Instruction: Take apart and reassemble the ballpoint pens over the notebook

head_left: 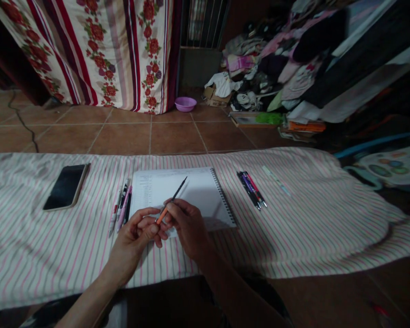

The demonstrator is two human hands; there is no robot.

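Observation:
Both my hands meet over the near edge of a spiral notebook (198, 191) lying on a striped cloth (310, 228). My right hand (187, 225) pinches a thin pen (173, 198) with an orange grip, its dark end pointing up and away. My left hand (136, 232) has its fingers curled, the fingertips touching the pen's orange lower end. Left of the notebook lie several pens (122, 205) in a row.
A dark phone (65, 187) rests on the cloth at the left. More pens (252, 189) and a pale one (276, 180) lie right of the notebook. Beyond is tiled floor, a floral curtain (105, 50), a purple bowl (185, 104) and a heap of clothes (276, 59).

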